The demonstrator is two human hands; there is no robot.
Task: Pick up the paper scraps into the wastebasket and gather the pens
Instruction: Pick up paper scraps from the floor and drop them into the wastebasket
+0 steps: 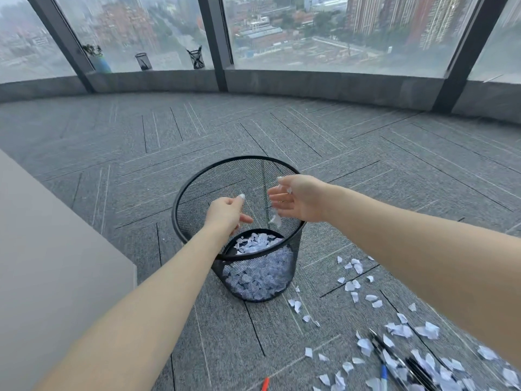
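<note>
Fingers (277, 197) of two hands, one wastebasket (197, 182)

Soft overcast daylight from the windows (324, 32) (hazy glass), edges bowed by wide-angle distortion.

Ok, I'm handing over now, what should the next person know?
Left hand: open over the wastebasket, empty.
Right hand: open over it, a scrap dropping from the fingers.
Done: basket partly filled with scraps.
Left: many paper scraps on the carpet to the right; pens lie among them, ungathered, plus a red one at the bottom edge.
</note>
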